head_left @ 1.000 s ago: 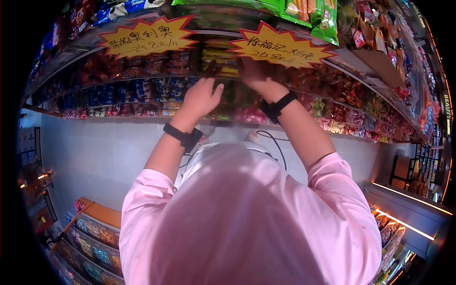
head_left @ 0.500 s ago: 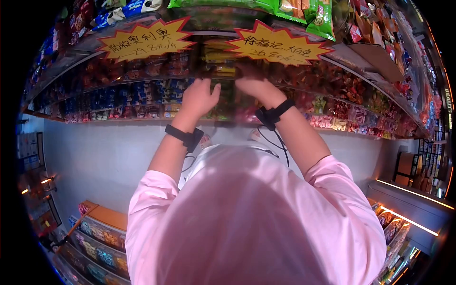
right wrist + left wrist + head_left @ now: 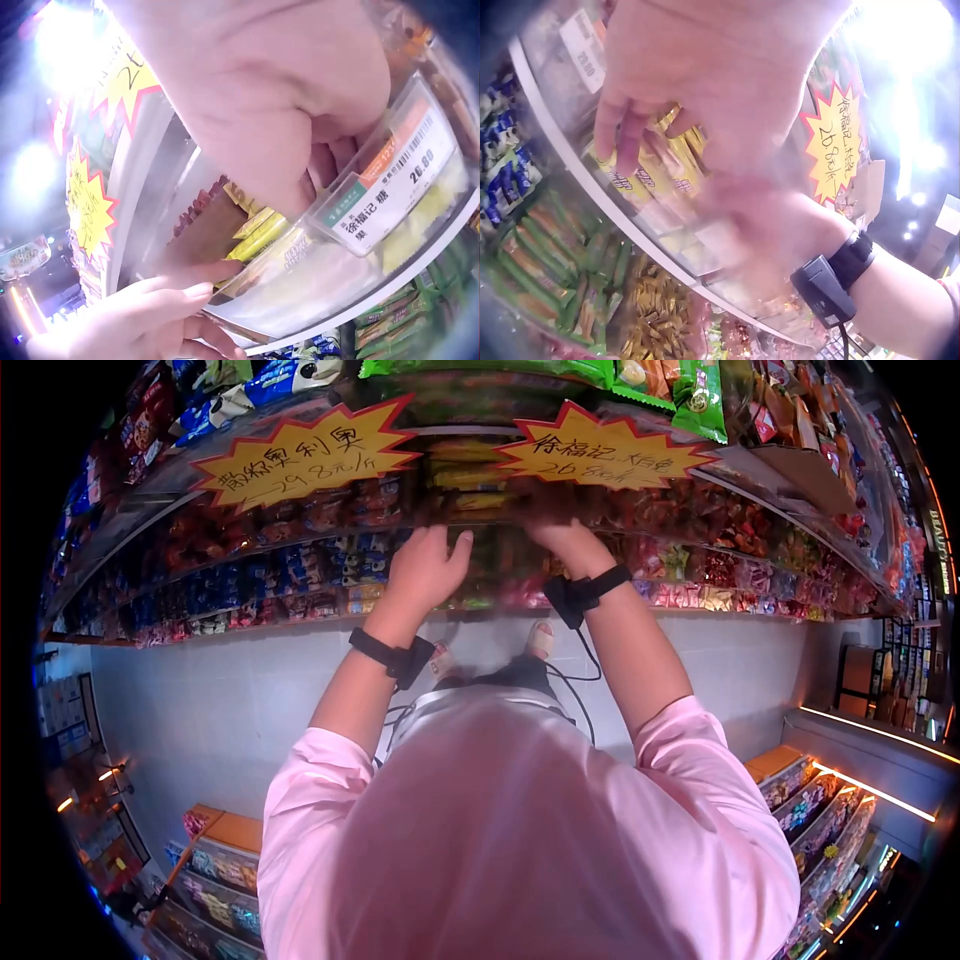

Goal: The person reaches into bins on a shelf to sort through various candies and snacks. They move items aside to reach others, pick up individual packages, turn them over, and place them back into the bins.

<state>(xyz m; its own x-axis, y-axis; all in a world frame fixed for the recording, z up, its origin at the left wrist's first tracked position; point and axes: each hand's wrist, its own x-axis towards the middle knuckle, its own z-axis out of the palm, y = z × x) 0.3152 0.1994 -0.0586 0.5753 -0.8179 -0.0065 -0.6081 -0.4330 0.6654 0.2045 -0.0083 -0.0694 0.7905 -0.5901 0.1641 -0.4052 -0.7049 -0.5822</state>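
Reaching into the bin [image 3: 322, 307], the right hand [image 3: 262, 97] bends its fingers by yellow packets [image 3: 259, 238] behind the front edge; whether they grip cannot be told. The left hand [image 3: 705, 67], empty, lies loosely over that edge.

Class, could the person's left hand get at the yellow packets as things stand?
Probably yes: the left hand is close to the yellow packets, and the way over the clear front panel looks free.
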